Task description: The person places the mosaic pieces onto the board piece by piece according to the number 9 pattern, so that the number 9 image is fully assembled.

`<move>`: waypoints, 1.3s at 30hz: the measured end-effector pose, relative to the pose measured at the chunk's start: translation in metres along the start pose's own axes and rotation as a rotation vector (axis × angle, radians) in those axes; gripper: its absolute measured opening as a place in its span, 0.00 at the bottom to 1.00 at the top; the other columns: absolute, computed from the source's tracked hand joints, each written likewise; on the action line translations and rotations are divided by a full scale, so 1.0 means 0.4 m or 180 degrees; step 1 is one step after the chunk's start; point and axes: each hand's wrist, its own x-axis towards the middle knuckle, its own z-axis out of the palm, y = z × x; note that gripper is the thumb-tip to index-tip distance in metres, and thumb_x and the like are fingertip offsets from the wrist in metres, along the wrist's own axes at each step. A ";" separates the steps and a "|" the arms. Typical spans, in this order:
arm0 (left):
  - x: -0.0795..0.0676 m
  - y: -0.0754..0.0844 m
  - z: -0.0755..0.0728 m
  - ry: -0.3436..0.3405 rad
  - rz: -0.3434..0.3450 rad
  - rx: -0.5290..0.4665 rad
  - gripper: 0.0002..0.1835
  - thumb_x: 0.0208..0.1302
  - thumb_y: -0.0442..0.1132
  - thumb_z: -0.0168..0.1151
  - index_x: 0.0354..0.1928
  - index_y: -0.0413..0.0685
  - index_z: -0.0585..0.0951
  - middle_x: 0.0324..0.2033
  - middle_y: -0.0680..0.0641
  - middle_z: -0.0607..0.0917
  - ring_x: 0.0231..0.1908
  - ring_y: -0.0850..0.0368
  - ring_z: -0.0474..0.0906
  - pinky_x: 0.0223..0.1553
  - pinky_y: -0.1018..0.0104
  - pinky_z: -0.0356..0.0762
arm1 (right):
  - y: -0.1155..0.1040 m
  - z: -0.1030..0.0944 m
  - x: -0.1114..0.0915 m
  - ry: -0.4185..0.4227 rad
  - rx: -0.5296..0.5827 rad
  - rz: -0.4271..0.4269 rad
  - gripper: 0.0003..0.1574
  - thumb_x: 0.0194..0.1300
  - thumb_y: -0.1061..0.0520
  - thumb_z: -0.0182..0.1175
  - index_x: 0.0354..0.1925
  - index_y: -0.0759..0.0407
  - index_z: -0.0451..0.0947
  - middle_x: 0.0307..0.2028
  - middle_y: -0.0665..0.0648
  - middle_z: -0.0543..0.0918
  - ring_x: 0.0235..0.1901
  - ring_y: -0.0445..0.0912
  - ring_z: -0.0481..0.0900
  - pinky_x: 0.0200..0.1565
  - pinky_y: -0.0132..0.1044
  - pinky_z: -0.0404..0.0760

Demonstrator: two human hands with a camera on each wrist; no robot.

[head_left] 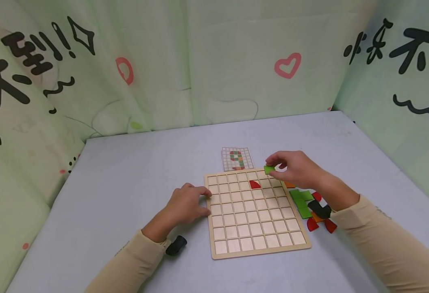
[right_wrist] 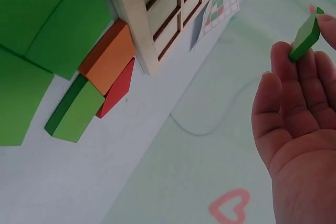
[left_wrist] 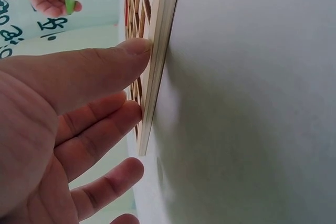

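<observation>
My right hand [head_left: 297, 167] pinches a green square tile [head_left: 269, 169] between thumb and fingers above the far right part of the wooden grid board [head_left: 260, 251]. The tile's thin edge shows in the right wrist view, where the right hand [right_wrist: 302, 108] holds it clear of the table. One red quarter-round piece [head_left: 254, 184] lies in a cell near the board's far side. My left hand [head_left: 188, 203] rests its thumb and fingers against the board's left edge. In the left wrist view, the thumb of the left hand [left_wrist: 79, 114] touches the wooden rim.
A printed pattern card [head_left: 237, 158] lies just beyond the board. Right of the board are loose green tiles [head_left: 302, 203], an orange piece [head_left: 289, 184] and several red quarter-round pieces [head_left: 312, 224], partly under the right forearm. A printed curtain [head_left: 214, 65] borders the table [head_left: 144, 162].
</observation>
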 end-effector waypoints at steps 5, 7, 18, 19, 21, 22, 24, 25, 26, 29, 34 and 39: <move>0.000 0.001 0.001 -0.0003 -0.0020 0.0002 0.19 0.55 0.44 0.77 0.50 0.55 0.85 0.45 0.55 0.86 0.54 0.49 0.73 0.52 0.50 0.70 | -0.007 0.013 0.010 -0.0018 0.0052 -0.0052 0.19 0.64 0.61 0.67 0.52 0.68 0.79 0.48 0.61 0.84 0.45 0.55 0.81 0.50 0.51 0.80; 0.001 0.001 0.001 -0.0004 -0.0026 0.0014 0.19 0.55 0.44 0.77 0.50 0.55 0.85 0.45 0.55 0.86 0.54 0.49 0.73 0.52 0.50 0.70 | -0.009 0.018 0.014 -0.0040 0.0062 -0.0073 0.19 0.64 0.61 0.67 0.52 0.68 0.80 0.47 0.60 0.84 0.45 0.54 0.81 0.50 0.51 0.80; 0.001 0.002 0.004 -0.0021 -0.0077 0.0011 0.19 0.55 0.44 0.77 0.50 0.55 0.85 0.45 0.55 0.86 0.54 0.49 0.73 0.52 0.51 0.70 | -0.019 0.044 0.028 -0.0096 0.0046 -0.0204 0.17 0.64 0.61 0.67 0.50 0.67 0.80 0.47 0.59 0.84 0.46 0.56 0.82 0.50 0.52 0.80; 0.001 0.001 0.004 -0.0021 -0.0082 0.0006 0.19 0.55 0.44 0.77 0.50 0.55 0.85 0.45 0.55 0.86 0.54 0.49 0.73 0.52 0.51 0.70 | -0.020 0.046 0.029 -0.0103 0.0050 -0.0225 0.17 0.64 0.61 0.67 0.50 0.67 0.80 0.47 0.59 0.84 0.45 0.55 0.82 0.50 0.52 0.80; 0.002 0.001 0.006 -0.0022 -0.0091 -0.0001 0.19 0.55 0.44 0.77 0.50 0.55 0.85 0.45 0.55 0.86 0.54 0.49 0.73 0.52 0.51 0.70 | -0.021 0.051 0.032 -0.0109 0.0042 -0.0269 0.17 0.63 0.62 0.67 0.50 0.67 0.80 0.46 0.59 0.85 0.45 0.54 0.82 0.50 0.51 0.80; 0.001 0.001 0.006 -0.0021 -0.0090 -0.0005 0.19 0.55 0.44 0.77 0.50 0.55 0.85 0.45 0.55 0.86 0.54 0.49 0.73 0.52 0.51 0.70 | -0.021 0.053 0.034 -0.0117 0.0036 -0.0281 0.17 0.63 0.62 0.67 0.50 0.67 0.80 0.46 0.58 0.85 0.45 0.53 0.82 0.50 0.51 0.80; 0.002 0.000 0.007 -0.0018 -0.0090 -0.0006 0.19 0.55 0.44 0.77 0.50 0.55 0.85 0.45 0.55 0.86 0.54 0.49 0.73 0.52 0.51 0.70 | -0.023 0.057 0.038 -0.0132 0.0031 -0.0295 0.17 0.63 0.61 0.67 0.50 0.67 0.80 0.46 0.58 0.85 0.46 0.53 0.82 0.51 0.51 0.80; 0.002 0.000 0.007 -0.0017 -0.0086 -0.0007 0.19 0.55 0.44 0.77 0.50 0.55 0.85 0.45 0.55 0.86 0.54 0.49 0.73 0.52 0.51 0.70 | -0.024 0.059 0.040 -0.0139 0.0031 -0.0300 0.17 0.63 0.61 0.67 0.50 0.67 0.80 0.46 0.58 0.85 0.46 0.53 0.82 0.51 0.51 0.80; 0.002 0.000 0.007 -0.0016 -0.0081 -0.0006 0.20 0.55 0.44 0.77 0.50 0.55 0.85 0.45 0.55 0.86 0.55 0.49 0.73 0.52 0.51 0.70 | -0.024 0.062 0.042 -0.0140 0.0028 -0.0318 0.17 0.63 0.62 0.67 0.50 0.67 0.80 0.46 0.57 0.85 0.46 0.53 0.82 0.51 0.51 0.80; 0.003 0.000 0.008 -0.0015 -0.0074 -0.0005 0.20 0.56 0.44 0.77 0.51 0.55 0.85 0.45 0.55 0.85 0.55 0.49 0.73 0.52 0.51 0.70 | -0.026 0.067 0.048 -0.0149 0.0026 -0.0374 0.17 0.63 0.62 0.66 0.50 0.68 0.80 0.45 0.57 0.85 0.46 0.53 0.81 0.51 0.52 0.79; 0.001 0.000 0.007 -0.0004 -0.0053 -0.0012 0.19 0.55 0.44 0.77 0.50 0.55 0.85 0.45 0.55 0.85 0.55 0.48 0.73 0.52 0.51 0.70 | -0.028 0.074 0.054 -0.0198 -0.0005 -0.0417 0.18 0.63 0.63 0.65 0.51 0.68 0.80 0.44 0.56 0.85 0.46 0.53 0.81 0.50 0.51 0.80; 0.002 0.001 0.007 0.0009 -0.0059 -0.0013 0.19 0.55 0.44 0.77 0.50 0.55 0.85 0.44 0.55 0.85 0.55 0.48 0.73 0.52 0.51 0.70 | -0.029 0.082 0.058 -0.0286 0.0013 -0.0420 0.18 0.64 0.62 0.63 0.52 0.69 0.79 0.44 0.55 0.85 0.47 0.53 0.81 0.50 0.50 0.79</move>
